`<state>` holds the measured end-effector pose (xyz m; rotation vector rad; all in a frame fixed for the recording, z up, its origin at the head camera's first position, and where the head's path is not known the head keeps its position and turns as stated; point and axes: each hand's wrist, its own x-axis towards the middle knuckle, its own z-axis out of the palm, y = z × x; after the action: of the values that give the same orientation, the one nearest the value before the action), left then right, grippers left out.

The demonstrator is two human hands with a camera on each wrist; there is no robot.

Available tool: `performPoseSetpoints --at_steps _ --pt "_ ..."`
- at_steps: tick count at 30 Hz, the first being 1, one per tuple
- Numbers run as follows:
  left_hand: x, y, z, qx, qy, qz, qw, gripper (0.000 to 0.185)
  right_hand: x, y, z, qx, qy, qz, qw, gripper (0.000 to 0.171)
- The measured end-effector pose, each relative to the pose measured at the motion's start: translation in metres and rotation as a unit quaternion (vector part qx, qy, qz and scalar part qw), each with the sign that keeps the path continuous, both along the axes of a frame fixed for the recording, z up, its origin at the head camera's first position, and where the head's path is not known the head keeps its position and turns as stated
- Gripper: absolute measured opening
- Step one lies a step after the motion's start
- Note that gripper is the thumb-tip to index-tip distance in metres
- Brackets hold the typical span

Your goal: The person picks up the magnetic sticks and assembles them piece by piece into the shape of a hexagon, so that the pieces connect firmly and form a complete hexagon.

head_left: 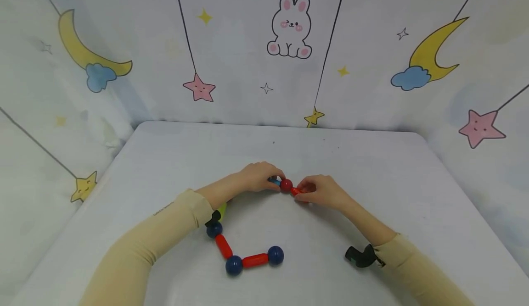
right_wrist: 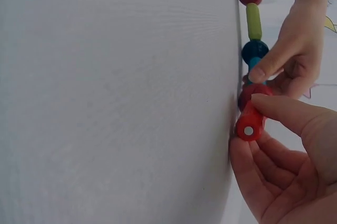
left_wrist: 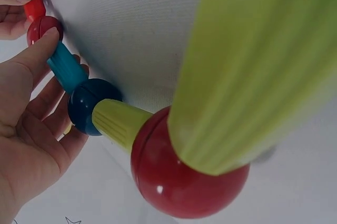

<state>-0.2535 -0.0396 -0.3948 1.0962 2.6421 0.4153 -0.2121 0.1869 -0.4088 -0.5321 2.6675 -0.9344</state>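
Note:
A chain of magnetic rods and balls lies on the white table (head_left: 372, 182). My left hand (head_left: 268, 179) holds the teal rod (left_wrist: 66, 69) between thumb and fingers, one fingertip on the small red ball (head_left: 286, 185). My right hand (head_left: 303, 191) pinches a short red rod (right_wrist: 250, 124) whose end meets that red ball (right_wrist: 250, 95). Behind the teal rod the chain runs on through a dark blue ball (left_wrist: 87, 105), a yellow-green rod (left_wrist: 118, 121), a second red ball (left_wrist: 184, 182) and another green rod (left_wrist: 253, 66).
Nearer me lies the chain's other stretch: dark blue balls (head_left: 233, 265) joined by red rods (head_left: 255, 260), partly under my left forearm. A curtain printed with moons, stars and a rabbit (head_left: 290, 26) walls the table on three sides.

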Motion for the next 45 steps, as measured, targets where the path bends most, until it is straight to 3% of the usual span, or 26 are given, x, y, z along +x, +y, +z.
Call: performPoseSetpoints --at_steps 4,7,10,12,15,18,20,22,24,27,30,35,40,45 --pt "0.002 0.000 0.001 -0.003 0.000 0.008 1.0000 0.033 0.002 -0.001 0.001 -0.003 -0.002 -0.004 1.000 0.025" --pt "0.008 0.001 0.004 -0.020 0.040 0.008 0.9990 0.039 0.001 -0.001 0.001 0.000 0.008 0.001 1.000 0.025" --pt "0.027 0.001 0.011 -0.029 0.093 0.011 0.9952 0.043 0.000 0.000 0.001 0.001 0.046 0.032 0.998 0.023" --pt "0.046 0.000 0.018 -0.026 0.089 0.016 0.9956 0.047 -0.003 0.002 0.002 0.008 0.093 0.075 0.993 0.023" --pt "0.081 -0.005 0.026 -0.032 0.014 0.020 0.9992 0.054 -0.008 0.005 0.006 0.042 0.178 0.166 0.969 0.037" --pt "0.111 -0.012 0.027 -0.069 -0.062 0.007 0.9957 0.058 -0.011 0.006 0.008 0.104 0.251 0.256 0.928 0.055" --pt "0.126 -0.016 0.024 -0.080 -0.083 -0.005 0.9933 0.055 -0.013 0.006 0.009 0.132 0.276 0.301 0.903 0.057" --pt "0.133 -0.019 0.019 -0.069 -0.082 -0.016 0.9941 0.049 -0.014 0.005 0.008 0.149 0.289 0.321 0.889 0.053" --pt "0.136 -0.020 0.015 -0.044 -0.082 -0.021 0.9955 0.042 -0.015 0.005 0.008 0.153 0.288 0.322 0.889 0.045" --pt "0.132 -0.020 0.012 -0.015 -0.082 -0.026 0.9961 0.037 -0.016 0.004 0.006 0.147 0.278 0.309 0.898 0.036" --pt "0.124 -0.020 0.009 -0.005 -0.080 -0.034 0.9962 0.036 -0.016 0.004 0.005 0.144 0.276 0.296 0.903 0.031" --pt "0.106 -0.021 0.005 0.007 -0.064 -0.037 0.9972 0.037 -0.015 0.005 0.004 0.144 0.297 0.277 0.902 0.031" --pt "0.096 -0.022 0.002 0.042 -0.076 -0.013 0.9961 0.038 -0.010 0.005 0.000 0.103 0.308 0.259 0.910 0.027" --pt "0.093 -0.021 -0.003 0.075 -0.091 0.014 0.9929 0.038 0.000 0.002 -0.001 0.069 0.279 0.250 0.925 0.025"
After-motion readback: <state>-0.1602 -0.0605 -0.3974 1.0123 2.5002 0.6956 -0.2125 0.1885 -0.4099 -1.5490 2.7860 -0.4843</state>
